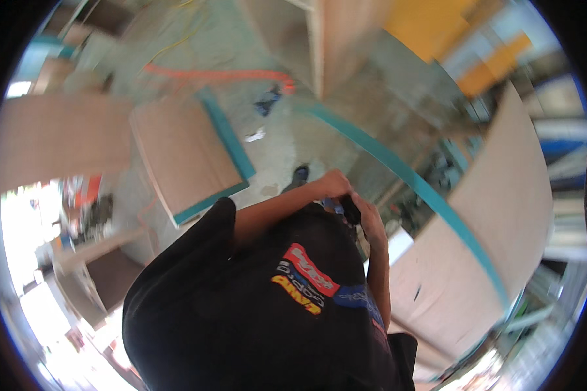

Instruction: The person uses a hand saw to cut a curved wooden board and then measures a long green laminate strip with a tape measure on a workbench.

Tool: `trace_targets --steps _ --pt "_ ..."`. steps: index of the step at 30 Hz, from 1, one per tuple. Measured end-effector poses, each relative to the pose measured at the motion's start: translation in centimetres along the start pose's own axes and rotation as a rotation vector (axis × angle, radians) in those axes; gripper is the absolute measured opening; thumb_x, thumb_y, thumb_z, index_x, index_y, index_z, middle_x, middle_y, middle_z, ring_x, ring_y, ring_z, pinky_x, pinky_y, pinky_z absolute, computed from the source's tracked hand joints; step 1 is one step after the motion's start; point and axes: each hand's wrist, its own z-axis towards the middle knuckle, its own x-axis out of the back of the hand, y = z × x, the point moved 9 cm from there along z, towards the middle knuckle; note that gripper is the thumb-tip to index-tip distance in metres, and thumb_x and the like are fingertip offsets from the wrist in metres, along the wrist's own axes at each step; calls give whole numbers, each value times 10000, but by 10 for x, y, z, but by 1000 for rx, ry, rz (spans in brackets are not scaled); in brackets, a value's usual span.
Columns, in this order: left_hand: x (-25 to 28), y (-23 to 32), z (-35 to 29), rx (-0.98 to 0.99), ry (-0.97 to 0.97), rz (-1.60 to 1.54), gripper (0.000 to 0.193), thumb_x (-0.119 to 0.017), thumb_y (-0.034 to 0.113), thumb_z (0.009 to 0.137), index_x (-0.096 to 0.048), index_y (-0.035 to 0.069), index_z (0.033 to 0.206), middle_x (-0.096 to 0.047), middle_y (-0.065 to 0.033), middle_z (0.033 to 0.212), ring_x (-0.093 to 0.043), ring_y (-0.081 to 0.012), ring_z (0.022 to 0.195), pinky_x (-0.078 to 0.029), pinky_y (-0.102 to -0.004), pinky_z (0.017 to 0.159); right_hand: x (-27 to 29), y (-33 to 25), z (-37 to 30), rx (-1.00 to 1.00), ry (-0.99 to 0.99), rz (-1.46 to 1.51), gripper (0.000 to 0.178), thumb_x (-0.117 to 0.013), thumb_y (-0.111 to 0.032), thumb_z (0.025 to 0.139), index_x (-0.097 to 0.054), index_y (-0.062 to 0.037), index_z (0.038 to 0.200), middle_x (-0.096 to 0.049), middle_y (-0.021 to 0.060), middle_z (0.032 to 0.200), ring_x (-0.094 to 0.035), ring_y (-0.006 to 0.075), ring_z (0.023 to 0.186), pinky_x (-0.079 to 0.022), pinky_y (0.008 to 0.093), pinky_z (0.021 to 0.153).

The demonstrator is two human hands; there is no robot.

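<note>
My left hand is curled closed in front of my waist, its fingers bent down. What it grips, if anything, is hidden. Close beside it, my right hand bends around a small black object, too blurred to name. The two hands nearly meet at the fingertips. A long teal strip runs across a large pale wooden board to the right of my hands.
To the left lies a wooden panel with teal edging, and beyond it another brown board. An orange-red hose crosses the concrete floor near a dark crumpled cloth. A tall wooden panel stands ahead; yellow sheets are at far right.
</note>
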Motion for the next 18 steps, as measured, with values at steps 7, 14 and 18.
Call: trace_targets --steps 7,14,18 --pt "53 -73 -72 201 209 -365 287 -684 250 749 -722 -3 879 -684 -119 755 -660 -176 674 -532 -335 591 -75 -4 65 -59 -119 -492 362 -560 -337 963 -667 8 942 -591 27 751 -518 95 639 -403 255 589" --pt "168 -237 -236 978 979 -354 324 -638 298 775 -696 64 992 -704 -187 1004 -666 -367 993 -530 -461 844 -138 -17 101 75 -279 -866 419 -610 -358 929 -657 27 1089 -662 81 934 -586 156 872 -457 302 810" --pt "204 -249 -337 1089 1218 -431 250 -640 282 788 -671 81 934 -709 -163 935 -678 -340 929 -529 -441 797 -132 -16 108 73 -433 -878 456 -630 -358 912 -637 15 1174 -670 93 1007 -598 184 930 -458 319 867"
